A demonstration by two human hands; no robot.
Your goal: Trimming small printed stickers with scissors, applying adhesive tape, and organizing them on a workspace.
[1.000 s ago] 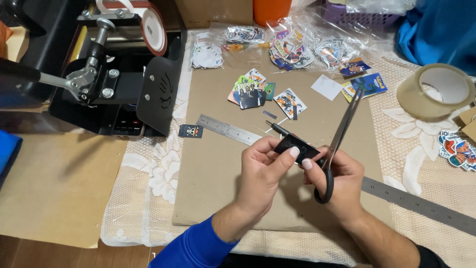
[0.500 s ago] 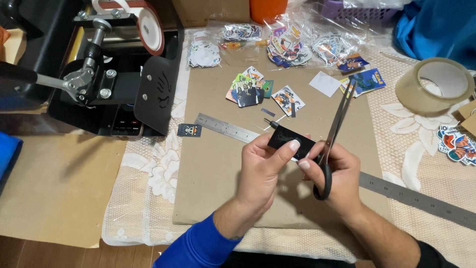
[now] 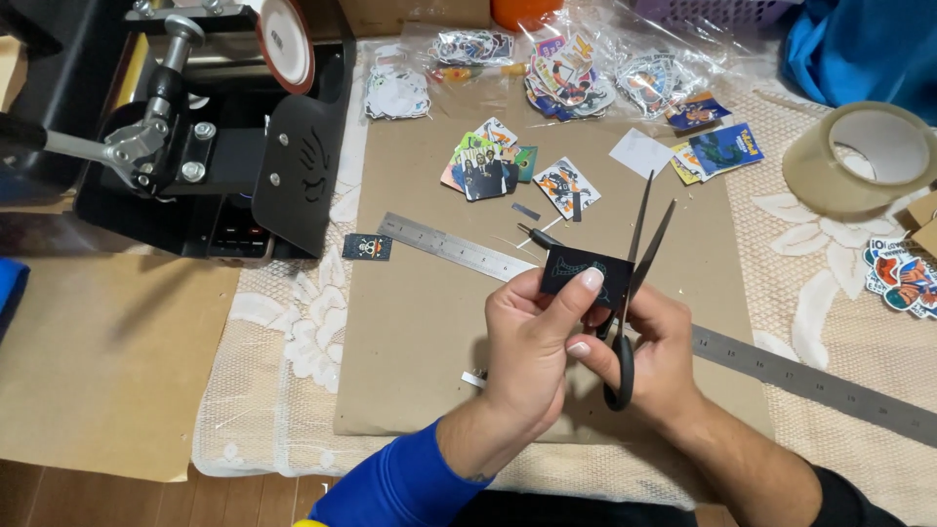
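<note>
Beyond the hands, up and left, sits a black press machine (image 3: 215, 146); a tape roll (image 3: 859, 156) lies up right. Beneath them a steel ruler (image 3: 781, 366) crosses brown paper (image 3: 420, 322). Right hand (image 3: 664, 366) grips black scissors (image 3: 634, 283), blades parted. Left hand (image 3: 532, 351) pinches a small black sticker (image 3: 576, 275) touching the blades.
</note>
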